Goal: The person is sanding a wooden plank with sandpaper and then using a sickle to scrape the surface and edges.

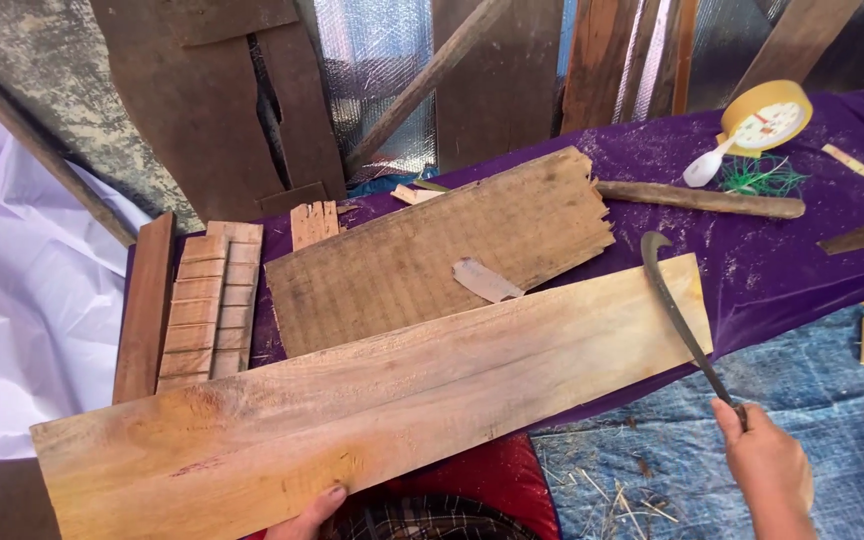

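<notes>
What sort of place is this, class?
Probably a rough home woodworking spot: a long plank under the left hand, a hooked blade in the right hand, sawdust on the purple cloth.

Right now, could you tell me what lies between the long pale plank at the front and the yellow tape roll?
In the head view, between the long pale plank and the yellow tape roll lie purple cloth, a rough wooden stick and the sickle's blade.

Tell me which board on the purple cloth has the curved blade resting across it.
The long pale plank nearest the person; the hooked blade held by the right hand crosses its right end.
</notes>
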